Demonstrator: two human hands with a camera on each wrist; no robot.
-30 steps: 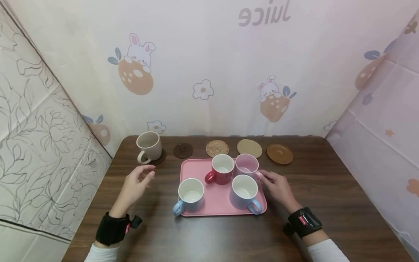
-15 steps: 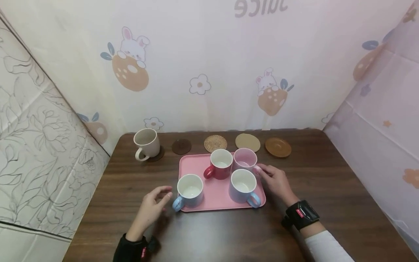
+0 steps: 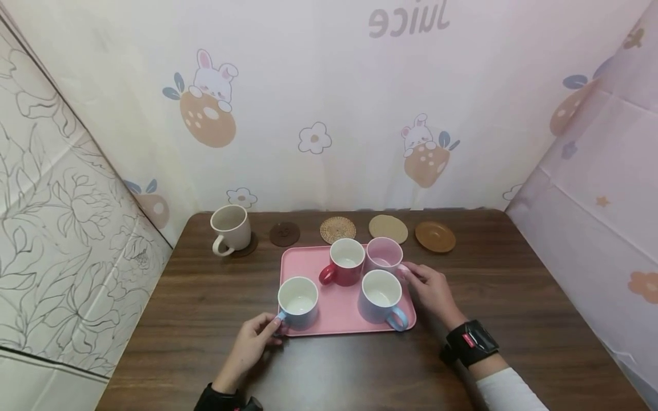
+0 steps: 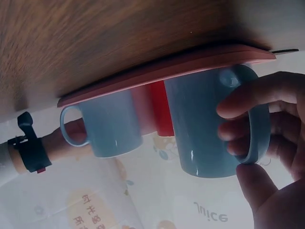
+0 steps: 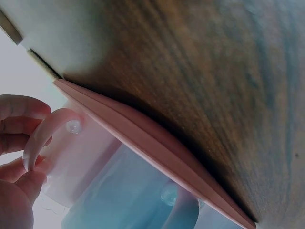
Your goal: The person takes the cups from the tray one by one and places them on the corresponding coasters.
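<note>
My left hand (image 3: 252, 345) has come in from the bare table to the blue mug (image 3: 297, 302) at the pink tray's (image 3: 339, 311) front-left corner; fingers now curl round its handle, thumb below. My right hand (image 3: 432, 290) hasn't shifted, fingers pinching the pink mug's (image 3: 383, 255) handle at the tray's back-right. Red mug (image 3: 346, 262) and second blue mug (image 3: 381, 296) also stand on the tray. Beige mug (image 3: 230, 229) and a row of coasters (image 3: 337, 229) behind.

A dark wood-grain surface (image 3: 514, 297) sits boxed in by cloth walls: a bunny-and-strawberry printed backdrop (image 3: 329, 103) behind, a line-drawn floral sheet (image 3: 61, 228) left, pink fabric (image 3: 606, 217) right.
</note>
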